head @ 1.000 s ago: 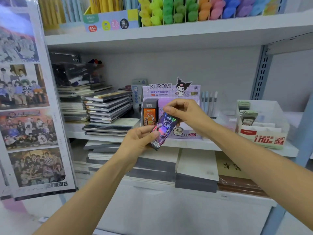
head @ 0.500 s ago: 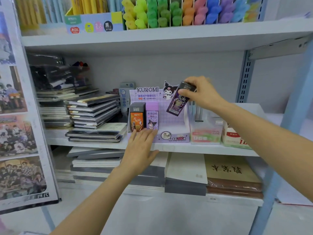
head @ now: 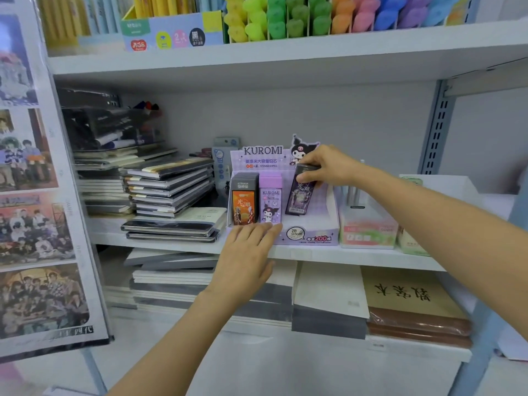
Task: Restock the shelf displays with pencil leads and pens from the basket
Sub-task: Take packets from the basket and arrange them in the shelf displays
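**Shelf** [head: 357, 257]: middle tier, carrying the display at its front edge.

**Display** [head: 311, 238]: purple card box. The left columns hold an orange case [head: 243, 205] and a purple case [head: 271, 201]; the right part is bare.

**Left hand** [head: 248, 252]: fingers straight, pressed to the display's front lip. A second ago it shared the grip on the dark case; now it only steadies the box.

**Right hand** [head: 328, 167]: fingers curled, pinching the dark case's cap.

**Dark case** [head: 300, 198]: half a second ago it was raised above the display. It is now lowered inside, just beside the purple case and tilted. Whether its base has landed cannot be told. Judgement: placement nearly done, with seating and release remaining.
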Motion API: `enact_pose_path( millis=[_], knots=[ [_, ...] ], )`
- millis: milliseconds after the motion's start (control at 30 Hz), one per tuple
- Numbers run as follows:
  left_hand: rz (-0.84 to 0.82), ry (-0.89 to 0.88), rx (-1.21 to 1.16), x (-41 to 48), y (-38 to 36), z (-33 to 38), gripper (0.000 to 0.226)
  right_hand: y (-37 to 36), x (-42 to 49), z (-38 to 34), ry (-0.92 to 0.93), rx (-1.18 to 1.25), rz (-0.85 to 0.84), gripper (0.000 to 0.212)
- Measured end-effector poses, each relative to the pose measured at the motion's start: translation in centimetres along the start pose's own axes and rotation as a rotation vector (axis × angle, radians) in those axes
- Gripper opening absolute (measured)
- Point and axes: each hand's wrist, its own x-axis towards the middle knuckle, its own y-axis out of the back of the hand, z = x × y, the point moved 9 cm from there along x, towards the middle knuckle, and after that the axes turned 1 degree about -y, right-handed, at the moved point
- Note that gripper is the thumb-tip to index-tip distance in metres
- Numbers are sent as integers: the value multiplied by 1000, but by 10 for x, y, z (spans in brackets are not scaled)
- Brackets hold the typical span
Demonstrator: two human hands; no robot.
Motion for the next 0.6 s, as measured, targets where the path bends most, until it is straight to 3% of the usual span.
enact_pose_path(
  millis=[133,267,400,600],
  knots=[
    [31,7,1,-1,2,1,65,-3,4,-2,2,57,-13,16],
    [27,18,6,-2,1,0,66,-13,8,-13,80,-34,-63,10],
    [6,16,20,-2,-3,1,67,-12,5,-7,65,-85,-174,23],
    [5,30,8,-2,-1,1,68,-14,5,-9,94,-213,-172,18]
  ],
)
